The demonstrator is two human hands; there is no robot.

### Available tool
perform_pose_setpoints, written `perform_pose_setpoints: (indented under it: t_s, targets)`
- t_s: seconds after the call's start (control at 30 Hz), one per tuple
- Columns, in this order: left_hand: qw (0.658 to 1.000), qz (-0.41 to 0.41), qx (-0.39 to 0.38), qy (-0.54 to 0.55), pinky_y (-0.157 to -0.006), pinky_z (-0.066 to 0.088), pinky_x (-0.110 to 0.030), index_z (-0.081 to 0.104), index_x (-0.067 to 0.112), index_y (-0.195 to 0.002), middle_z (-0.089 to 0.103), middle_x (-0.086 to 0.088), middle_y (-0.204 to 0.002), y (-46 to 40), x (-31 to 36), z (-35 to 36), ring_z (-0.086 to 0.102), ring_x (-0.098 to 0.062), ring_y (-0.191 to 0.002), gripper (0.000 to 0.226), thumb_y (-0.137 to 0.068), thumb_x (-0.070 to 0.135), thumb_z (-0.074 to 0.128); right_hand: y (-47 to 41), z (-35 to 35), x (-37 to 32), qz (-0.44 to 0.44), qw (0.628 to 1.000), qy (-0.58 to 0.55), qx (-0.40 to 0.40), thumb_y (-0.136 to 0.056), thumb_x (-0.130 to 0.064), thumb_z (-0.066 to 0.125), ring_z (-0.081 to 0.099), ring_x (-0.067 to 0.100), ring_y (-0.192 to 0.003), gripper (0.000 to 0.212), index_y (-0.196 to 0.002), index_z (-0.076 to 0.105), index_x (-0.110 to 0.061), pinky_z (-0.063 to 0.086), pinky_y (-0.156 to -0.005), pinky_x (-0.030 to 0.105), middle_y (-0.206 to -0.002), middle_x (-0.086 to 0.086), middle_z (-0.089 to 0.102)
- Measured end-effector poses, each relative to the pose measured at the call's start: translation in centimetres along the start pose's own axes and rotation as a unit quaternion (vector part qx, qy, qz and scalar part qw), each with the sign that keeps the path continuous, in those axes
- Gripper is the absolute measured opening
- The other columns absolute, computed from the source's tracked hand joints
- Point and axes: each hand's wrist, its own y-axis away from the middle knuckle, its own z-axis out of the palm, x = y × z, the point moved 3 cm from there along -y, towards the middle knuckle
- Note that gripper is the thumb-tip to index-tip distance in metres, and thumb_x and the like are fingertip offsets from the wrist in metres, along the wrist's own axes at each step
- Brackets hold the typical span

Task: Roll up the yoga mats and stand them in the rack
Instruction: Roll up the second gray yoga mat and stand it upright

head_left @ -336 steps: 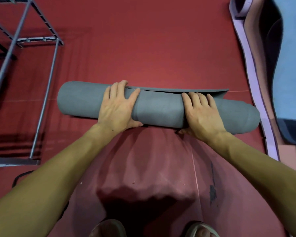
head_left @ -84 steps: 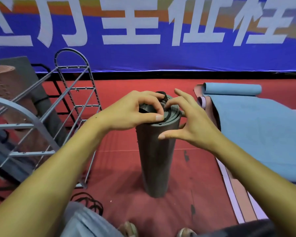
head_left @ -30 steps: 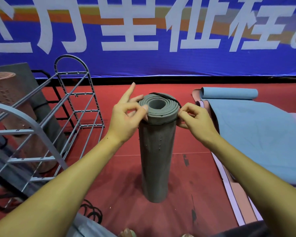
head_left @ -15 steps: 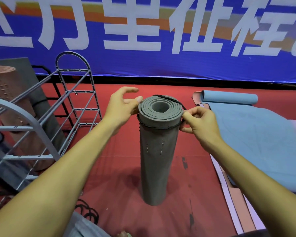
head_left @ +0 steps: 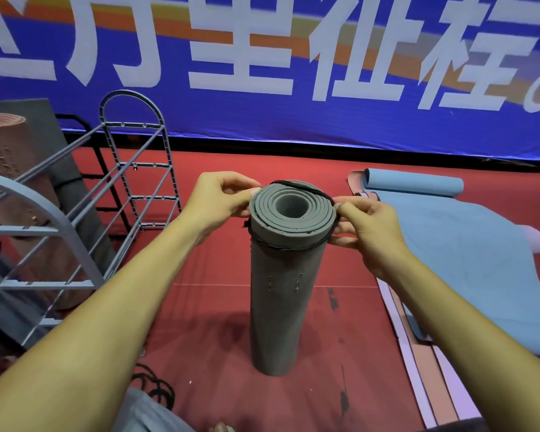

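Black band (head_left: 289, 243) now lower round grey mat (head_left: 276, 307).

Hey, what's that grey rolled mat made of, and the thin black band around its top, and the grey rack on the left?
Grey rolled mat: likely foam, matte; the end shows thick soft layers with a slightly ragged edge.
Black band: probably elastic cord or rubber; thin, pulled snug around the roll.
Grey rack: looks like painted metal tubing, though plastic is possible; thin straight rails, smooth even grey.

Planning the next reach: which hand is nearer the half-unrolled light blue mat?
Right. The right hand pinches the black elastic band on the upright grey rolled mat's right side, facing the light blue mat; the left hand is beyond the roll.
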Motion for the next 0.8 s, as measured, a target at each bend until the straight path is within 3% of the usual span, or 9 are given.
perform_pose_setpoints:
  t_s: [0.07,0.2,0.37,0.5,0.6,0.7,0.8]
  targets:
    - [0.998,0.017,-0.02,-0.053,-0.058,0.054,-0.027,0.082,0.01,-0.107,0.08,-0.006,-0.086,-0.1,-0.1,0.0,0.063,-0.012,-0.065,0.013,-0.097,0.016,0.075,0.4,0.1,-0.5,-0.042,0.998,0.032,-0.025,-0.097,-0.002,0.065,0.052,0.014,-0.066,0.012,-0.1,0.077,0.0,0.066,-0.07,0.047,-0.068,0.004,0.06]
    - [0.992,0.054,-0.045,-0.106,-0.063,0.057,-0.03,0.082,0.012,-0.107,0.081,0.003,-0.09,-0.1,0.2,0.3,0.07,-0.007,-0.077,0.015,-0.101,0.021,0.071,0.5,-0.1,-1.0,-0.097,0.991,0.081,-0.044,-0.102,-0.009,0.065,0.053,0.005,-0.063,0.015,-0.098,0.073,0.004,0.065,-0.063,0.042,-0.063,-0.005,0.06]
    - [0.996,0.014,-0.057,-0.073,-0.049,0.048,-0.028,0.078,0.007,-0.102,0.073,-0.001,-0.077,-0.3,-0.1,1.6,0.059,-0.008,-0.059,0.018,-0.102,0.024,0.07,-0.4,0.1,-0.1,-0.01,0.997,0.072,-0.022,-0.104,-0.021,0.062,0.04,0.014,-0.051,0.031,-0.076,0.062,-0.008,0.064,-0.061,0.039,-0.058,0.006,0.048]
    - [0.993,-0.097,-0.066,-0.019,-0.047,0.042,-0.025,0.064,-0.02,-0.097,0.059,-0.017,-0.077,-0.2,-2.0,3.2,0.048,-0.022,-0.061,0.039,-0.102,0.018,0.068,-0.9,-0.1,0.8,0.08,0.995,0.012,-0.053,-0.102,-0.009,0.054,0.028,0.018,-0.054,0.045,-0.059,0.046,-0.014,0.047,-0.044,0.022,-0.054,0.004,0.036]
    - [0.981,-0.174,-0.088,0.009,-0.057,0.049,-0.032,0.063,-0.017,-0.095,0.057,-0.015,-0.074,-0.3,-3.9,3.4,0.049,-0.024,-0.065,0.027,-0.101,0.01,0.063,-1.4,-0.8,2.8,0.126,0.99,0.022,-0.053,-0.1,-0.014,0.066,0.032,0.015,-0.053,0.044,-0.059,0.05,-0.017,0.051,-0.054,0.027,-0.053,0.002,0.04]
    - [0.973,-0.191,-0.132,-0.012,-0.05,0.049,-0.028,0.06,0.004,-0.089,0.054,0.003,-0.056,0.5,-5.8,2.6,0.045,-0.011,-0.049,0.019,-0.107,0.008,0.057,-1.4,-1.6,4.8,0.14,0.984,0.085,-0.076,-0.096,-0.011,0.067,0.035,0.016,-0.06,0.04,-0.058,0.06,-0.019,0.064,-0.074,0.043,-0.068,0.007,0.052]
    - [0.967,-0.182,-0.157,-0.088,-0.049,0.049,-0.028,0.063,0.007,-0.093,0.061,0.003,-0.065,1.7,-8.5,1.7,0.048,-0.009,-0.055,0.014,-0.106,0.006,0.058,-1.2,-1.9,7.9,0.145,0.979,0.108,-0.091,-0.099,-0.011,0.068,0.042,0.014,-0.056,0.034,-0.065,0.068,-0.017,0.064,-0.081,0.048,-0.076,0.01,0.057]
